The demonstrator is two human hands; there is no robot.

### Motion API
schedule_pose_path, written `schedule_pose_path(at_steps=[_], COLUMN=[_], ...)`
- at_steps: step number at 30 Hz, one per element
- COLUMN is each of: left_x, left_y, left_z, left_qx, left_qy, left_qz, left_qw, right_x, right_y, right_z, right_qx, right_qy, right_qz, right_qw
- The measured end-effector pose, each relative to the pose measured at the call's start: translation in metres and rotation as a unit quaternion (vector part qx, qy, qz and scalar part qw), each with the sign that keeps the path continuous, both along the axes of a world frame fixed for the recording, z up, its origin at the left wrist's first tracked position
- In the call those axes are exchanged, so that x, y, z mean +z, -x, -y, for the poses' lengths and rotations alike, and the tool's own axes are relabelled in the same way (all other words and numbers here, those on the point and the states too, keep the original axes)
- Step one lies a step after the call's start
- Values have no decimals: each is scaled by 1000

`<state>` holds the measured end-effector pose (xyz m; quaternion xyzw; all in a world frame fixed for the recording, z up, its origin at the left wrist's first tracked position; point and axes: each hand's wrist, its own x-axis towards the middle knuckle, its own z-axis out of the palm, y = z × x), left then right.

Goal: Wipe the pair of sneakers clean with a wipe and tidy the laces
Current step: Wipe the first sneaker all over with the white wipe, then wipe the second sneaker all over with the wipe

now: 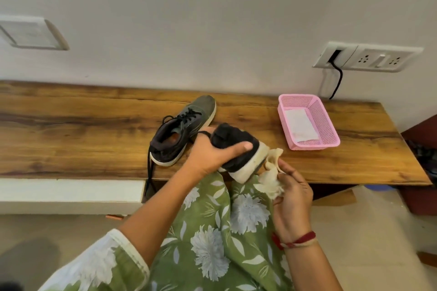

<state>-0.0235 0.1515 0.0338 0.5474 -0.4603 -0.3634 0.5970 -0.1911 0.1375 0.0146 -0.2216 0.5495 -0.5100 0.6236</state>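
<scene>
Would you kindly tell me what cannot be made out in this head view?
Head view:
Toe and laces of the held sneaker: hidden by the left hand and its own heel.
How dirty the wipe is: crumpled in the right hand.
What the white sheet in the basket is: too blurred.
The dark heap at right edge: cut off.

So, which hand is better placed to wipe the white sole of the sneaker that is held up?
Right. The right hand holds the wipe next to the white sole, while the left hand is occupied gripping the sneaker above the bench edge.
</scene>
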Motion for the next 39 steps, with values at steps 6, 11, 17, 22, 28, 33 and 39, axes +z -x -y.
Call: schedule_pose_path(at_steps=[6, 11, 17, 22, 28, 33, 39], left_x=[-22, -39, -48, -50, -55, -65, -78], left_y=[23, 42, 59, 57, 33, 16, 3], left_z=[-5, -28, -41, -36, -4, 26, 61], left_qx=[-102, -86, -36, -34, -85, -112, -152], left_qy=[58, 65, 42, 22, 2, -23, -57], left_qz=[329, 429, 479, 486, 508, 548, 580], left_qw=[937, 897, 876, 873, 857, 829, 798], right_x=[4, 0, -7, -9, -14, -28, -39], right_y=[11, 36, 40, 34, 33, 28, 12], right_z=[9, 18, 19, 17, 21, 25, 25], right_qx=[-74, -87, -72, -67, -63, -37, -64], right_qy=[6, 10, -2, -18, -32, -49, -88], right_qz=[22, 31, 52, 88, 150, 256, 381], right_qw=[997, 996, 996, 994, 986, 965, 918])
